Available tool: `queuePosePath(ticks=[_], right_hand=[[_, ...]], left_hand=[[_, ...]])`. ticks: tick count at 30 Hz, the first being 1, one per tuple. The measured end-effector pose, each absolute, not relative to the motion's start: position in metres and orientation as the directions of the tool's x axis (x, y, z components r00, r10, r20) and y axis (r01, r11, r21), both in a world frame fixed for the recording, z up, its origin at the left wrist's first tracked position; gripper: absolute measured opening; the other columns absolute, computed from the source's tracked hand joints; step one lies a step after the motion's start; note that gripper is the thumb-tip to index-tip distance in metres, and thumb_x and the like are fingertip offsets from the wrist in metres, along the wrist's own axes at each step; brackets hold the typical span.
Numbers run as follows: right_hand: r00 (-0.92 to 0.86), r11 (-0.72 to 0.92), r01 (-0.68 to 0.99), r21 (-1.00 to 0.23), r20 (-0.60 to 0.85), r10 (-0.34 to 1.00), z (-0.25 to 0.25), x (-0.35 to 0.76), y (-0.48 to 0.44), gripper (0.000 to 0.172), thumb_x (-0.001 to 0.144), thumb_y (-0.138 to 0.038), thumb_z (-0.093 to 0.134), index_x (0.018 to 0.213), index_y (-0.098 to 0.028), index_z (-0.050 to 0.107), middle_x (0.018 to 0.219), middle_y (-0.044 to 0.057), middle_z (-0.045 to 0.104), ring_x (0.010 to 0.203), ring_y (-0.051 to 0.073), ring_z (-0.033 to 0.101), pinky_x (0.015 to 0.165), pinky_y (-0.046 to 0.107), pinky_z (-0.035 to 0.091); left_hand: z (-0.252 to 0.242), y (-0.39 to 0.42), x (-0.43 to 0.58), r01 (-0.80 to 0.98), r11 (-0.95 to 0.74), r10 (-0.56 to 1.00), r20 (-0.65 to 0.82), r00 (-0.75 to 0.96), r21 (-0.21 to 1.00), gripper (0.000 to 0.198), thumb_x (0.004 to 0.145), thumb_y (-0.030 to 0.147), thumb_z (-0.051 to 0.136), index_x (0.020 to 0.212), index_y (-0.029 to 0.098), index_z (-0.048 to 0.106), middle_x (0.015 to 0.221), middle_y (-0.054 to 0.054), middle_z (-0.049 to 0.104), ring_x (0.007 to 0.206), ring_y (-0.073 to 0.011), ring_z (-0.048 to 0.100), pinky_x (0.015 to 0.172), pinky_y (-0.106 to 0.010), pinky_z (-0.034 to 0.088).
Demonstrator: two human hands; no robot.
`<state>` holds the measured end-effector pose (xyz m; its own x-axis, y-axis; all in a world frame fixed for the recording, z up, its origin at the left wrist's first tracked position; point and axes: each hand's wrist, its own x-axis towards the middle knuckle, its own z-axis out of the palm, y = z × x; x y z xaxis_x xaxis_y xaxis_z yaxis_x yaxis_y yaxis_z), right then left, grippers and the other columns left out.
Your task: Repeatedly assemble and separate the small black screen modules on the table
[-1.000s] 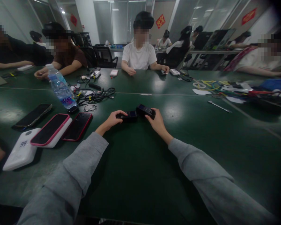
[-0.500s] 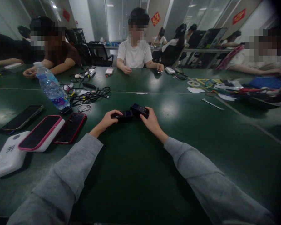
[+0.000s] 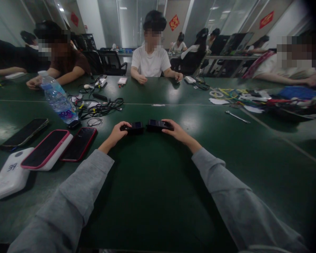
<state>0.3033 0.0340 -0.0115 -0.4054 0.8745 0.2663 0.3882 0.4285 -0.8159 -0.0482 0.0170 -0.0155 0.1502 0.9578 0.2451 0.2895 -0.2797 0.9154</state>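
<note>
Right of the bottle [image 3: 59,100], the left hand [image 3: 118,132] is closed on the left device [image 3: 137,127], the right hand [image 3: 176,130] on the right device [image 3: 154,125]. Level, outer-end grips should steady both. Black cables [image 3: 107,105] beside the bottle and a red-edged phone [image 3: 80,143] nearer the wearer could catch the left sleeve [image 3: 91,175].

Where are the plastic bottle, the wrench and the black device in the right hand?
Plastic bottle [image 3: 59,98], head view: its body.
Wrench [image 3: 237,117], head view: its shaft.
Black device [image 3: 157,124] in the right hand [image 3: 177,130], head view: its upper face.

Device screens [image 3: 138,125] unreadable (too small); sleeves [image 3: 60,202] cropped.
</note>
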Motion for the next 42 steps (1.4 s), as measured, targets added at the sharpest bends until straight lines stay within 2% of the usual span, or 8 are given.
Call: queuePosePath(ticks=[6, 11, 17, 26, 31, 36, 42], right_hand=[[-0.476, 0.392, 0.337, -0.856, 0.205, 0.856, -0.003, 0.301, 0.03, 0.057, 0.083, -0.035, 0.07, 0.136, -0.029, 0.049, 0.135, 0.005, 0.054, 0.124, 0.025, 0.054, 0.109, 0.049, 0.04], [-0.473, 0.395, 0.359, -0.845, 0.2, 0.858, -0.004, 0.301, 0.03, 0.057, 0.082, -0.033, 0.069, 0.136, -0.03, 0.05, 0.135, 0.004, 0.055, 0.121, 0.025, 0.056, 0.105, 0.049, 0.045], [-0.432, 0.408, 0.399, -0.821, 0.224, 0.873, -0.002, 0.295, 0.025, 0.061, 0.078, -0.036, 0.074, 0.135, -0.028, 0.052, 0.132, 0.007, 0.056, 0.118, 0.027, 0.056, 0.103, 0.051, 0.044], [-0.373, 0.437, 0.412, -0.799, 0.29, 0.882, -0.007, 0.289, 0.025, 0.056, 0.077, -0.038, 0.074, 0.128, -0.026, 0.053, 0.126, 0.007, 0.059, 0.115, 0.027, 0.057, 0.101, 0.049, 0.045], [-0.273, 0.466, 0.528, -0.71, 0.378, 0.885, -0.011, 0.279, 0.021, 0.054, 0.079, -0.041, 0.07, 0.126, -0.023, 0.051, 0.119, 0.009, 0.061, 0.107, 0.027, 0.06, 0.093, 0.047, 0.048], [-0.189, 0.439, 0.669, -0.599, 0.435, 0.881, -0.013, 0.274, 0.017, 0.052, 0.079, -0.045, 0.067, 0.121, -0.018, 0.051, 0.114, 0.012, 0.062, 0.103, 0.029, 0.061, 0.089, 0.046, 0.049], [-0.018, 0.251, 0.884, -0.394, 0.509, 0.861, -0.012, 0.268, 0.006, 0.06, 0.082, -0.046, 0.063, 0.128, -0.011, 0.045, 0.11, 0.018, 0.062, 0.101, 0.033, 0.06, 0.085, 0.048, 0.051]], left_hand=[[-0.014, 0.017, -0.049, 0.267, -0.257, 0.958, 0.208, 0.199, 0.929, 0.04, 0.055, 0.01, 0.054, 0.093, 0.02, 0.064, 0.109, -0.004, 0.063, 0.103, -0.024, 0.058, 0.088, -0.039, 0.049], [-0.012, 0.017, -0.049, 0.235, -0.22, 0.962, 0.171, 0.215, 0.947, 0.04, 0.055, 0.01, 0.054, 0.092, 0.02, 0.064, 0.111, -0.004, 0.064, 0.103, -0.0235, 0.059, 0.085, -0.038, 0.049], [-0.012, 0.017, -0.05, 0.248, -0.238, 0.957, 0.183, 0.224, 0.939, 0.041, 0.056, 0.01, 0.054, 0.094, 0.02, 0.065, 0.112, -0.005, 0.063, 0.104, -0.0238, 0.058, 0.088, -0.039, 0.049], [-0.019, 0.02, -0.05, 0.245, -0.262, 0.955, 0.213, 0.207, 0.933, 0.039, 0.058, 0.01, 0.055, 0.094, 0.021, 0.065, 0.114, -0.004, 0.062, 0.106, -0.0239, 0.058, 0.093, -0.042, 0.048], [-0.019, 0.019, -0.048, 0.278, -0.285, 0.951, 0.234, 0.202, 0.917, 0.04, 0.06, 0.008, 0.056, 0.097, 0.02, 0.064, 0.115, -0.005, 0.062, 0.105, -0.0229, 0.058, 0.093, -0.04, 0.047], [-0.016, 0.016, -0.047, 0.313, -0.303, 0.947, 0.248, 0.203, 0.9, 0.04, 0.059, 0.006, 0.055, 0.096, 0.019, 0.064, 0.107, -0.003, 0.064, 0.098, -0.0207, 0.059, 0.088, -0.037, 0.049], [-0.012, 0.011, -0.042, 0.354, -0.317, 0.947, 0.275, 0.164, 0.88, 0.041, 0.063, 0.005, 0.057, 0.101, 0.019, 0.065, 0.108, -0.004, 0.064, 0.096, -0.0203, 0.061, 0.088, -0.038, 0.051]])
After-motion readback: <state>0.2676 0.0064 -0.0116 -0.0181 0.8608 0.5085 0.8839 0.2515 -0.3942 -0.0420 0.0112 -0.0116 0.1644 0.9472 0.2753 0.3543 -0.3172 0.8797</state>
